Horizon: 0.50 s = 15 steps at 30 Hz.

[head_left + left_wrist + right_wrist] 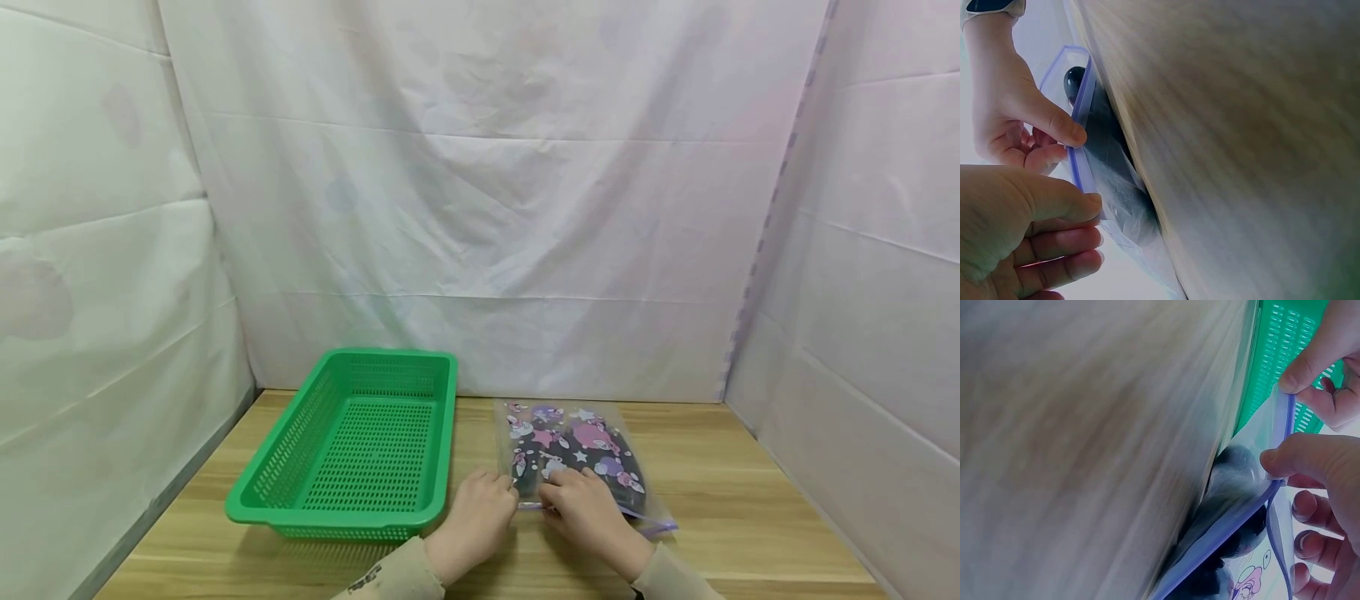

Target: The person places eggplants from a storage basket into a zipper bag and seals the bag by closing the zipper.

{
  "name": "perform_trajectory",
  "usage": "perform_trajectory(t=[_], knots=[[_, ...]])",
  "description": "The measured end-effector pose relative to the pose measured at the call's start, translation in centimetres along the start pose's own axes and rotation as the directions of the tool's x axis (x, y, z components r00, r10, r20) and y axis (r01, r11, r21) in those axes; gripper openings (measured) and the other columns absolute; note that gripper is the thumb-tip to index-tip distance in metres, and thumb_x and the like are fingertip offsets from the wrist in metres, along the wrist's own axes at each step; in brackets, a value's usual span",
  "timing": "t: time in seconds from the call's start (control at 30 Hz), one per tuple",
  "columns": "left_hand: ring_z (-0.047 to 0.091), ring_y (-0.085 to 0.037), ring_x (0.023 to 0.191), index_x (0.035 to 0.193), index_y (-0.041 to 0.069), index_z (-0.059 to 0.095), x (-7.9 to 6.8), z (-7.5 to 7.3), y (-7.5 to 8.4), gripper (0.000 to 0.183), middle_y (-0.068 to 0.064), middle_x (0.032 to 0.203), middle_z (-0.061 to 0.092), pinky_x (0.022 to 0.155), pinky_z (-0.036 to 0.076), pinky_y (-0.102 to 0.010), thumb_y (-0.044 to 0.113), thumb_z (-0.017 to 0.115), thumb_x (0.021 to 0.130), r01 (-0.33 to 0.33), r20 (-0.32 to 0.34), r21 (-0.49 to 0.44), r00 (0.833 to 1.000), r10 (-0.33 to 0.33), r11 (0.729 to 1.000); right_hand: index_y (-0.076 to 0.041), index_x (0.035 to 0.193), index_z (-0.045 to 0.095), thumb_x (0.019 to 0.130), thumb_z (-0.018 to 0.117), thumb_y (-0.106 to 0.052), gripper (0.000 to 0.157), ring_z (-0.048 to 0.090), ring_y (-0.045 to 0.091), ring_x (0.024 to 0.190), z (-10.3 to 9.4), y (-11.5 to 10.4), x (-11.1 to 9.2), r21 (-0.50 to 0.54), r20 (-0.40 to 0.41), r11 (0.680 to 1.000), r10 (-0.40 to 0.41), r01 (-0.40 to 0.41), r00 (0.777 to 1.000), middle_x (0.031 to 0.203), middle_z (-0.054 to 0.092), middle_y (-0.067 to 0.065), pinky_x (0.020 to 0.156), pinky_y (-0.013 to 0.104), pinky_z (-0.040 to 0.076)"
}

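A clear zip bag [581, 437] printed with pink, purple and white cartoon figures and stars lies on the table, dark rounded contents [1235, 472] inside. My left hand [474, 521] pinches the near left corner of its purple-edged mouth between thumb and finger. Just right of it, my right hand [588, 517] pinches the zip strip [1285, 419], thumb on one side and fingers on the other. In the right wrist view the strip runs together between the hands, while its two edges stand apart beyond my right hand. What the contents are cannot be told.
A green perforated plastic basket [442, 500] stands on the wooden table [757, 517] left of the bag, close to my left hand. White cloth [480, 217] hangs behind the table and along both sides.
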<state>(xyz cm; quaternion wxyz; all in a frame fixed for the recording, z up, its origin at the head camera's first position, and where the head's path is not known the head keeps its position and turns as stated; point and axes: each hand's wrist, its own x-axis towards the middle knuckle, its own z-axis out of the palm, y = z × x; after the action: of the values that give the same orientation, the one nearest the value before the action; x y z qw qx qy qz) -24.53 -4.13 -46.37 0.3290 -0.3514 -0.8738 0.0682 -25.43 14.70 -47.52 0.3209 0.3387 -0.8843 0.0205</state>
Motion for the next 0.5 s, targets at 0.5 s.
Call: perform_trajectory(t=[0.5], knots=[[0.043, -0.013, 0.052, 0.062, 0.016, 0.059, 0.01, 0.12, -0.02, 0.010, 0.005, 0.061, 0.049, 0.055, 0.031, -0.025, 0.021, 0.068, 0.064, -0.004, 0.001, 0.006, 1.000, 0.004, 1.000, -0.024, 0.059, 0.047, 0.058, 0.074, -0.025, 0.028, 0.037, 0.008, 0.058, 0.24, 0.30, -0.33, 0.000, 0.012, 1.000, 0.001, -0.001, 1.000, 0.065, 0.038, -0.012, 0.052, 0.025, 0.021]])
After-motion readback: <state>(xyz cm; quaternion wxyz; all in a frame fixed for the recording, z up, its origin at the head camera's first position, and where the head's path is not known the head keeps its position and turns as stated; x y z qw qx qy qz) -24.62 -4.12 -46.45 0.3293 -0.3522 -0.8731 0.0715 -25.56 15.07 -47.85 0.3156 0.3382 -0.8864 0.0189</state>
